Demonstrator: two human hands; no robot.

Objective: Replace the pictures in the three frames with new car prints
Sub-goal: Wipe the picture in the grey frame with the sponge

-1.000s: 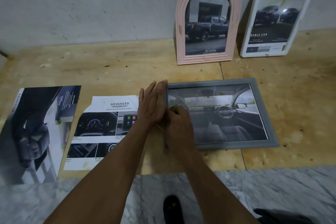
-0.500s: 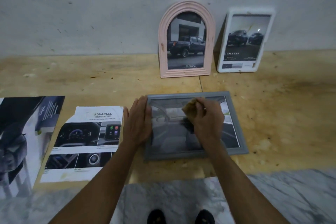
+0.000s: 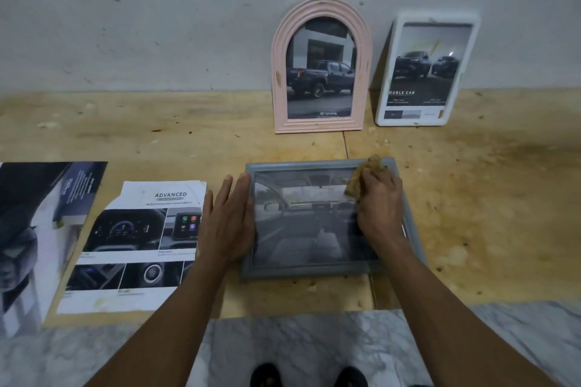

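A grey rectangular frame lies flat on the wooden board, showing a car-interior print under its glass. My left hand rests flat with straight fingers against the frame's left edge. My right hand grips a small tan cloth over the frame's upper right part. A pink arched frame with a pickup truck print and a white frame with a print of two trucks lean upright against the wall behind.
Two loose printed sheets lie to the left on the wooden board: an "ADVANCED" dashboard page and a darker page at the far left. The grey wall rises behind. Marble floor lies in front, with my shoes at the bottom edge.
My right hand with the cloth has slid from the frame's left edge across the glass to its upper right part. My left hand has stayed at the left edge.
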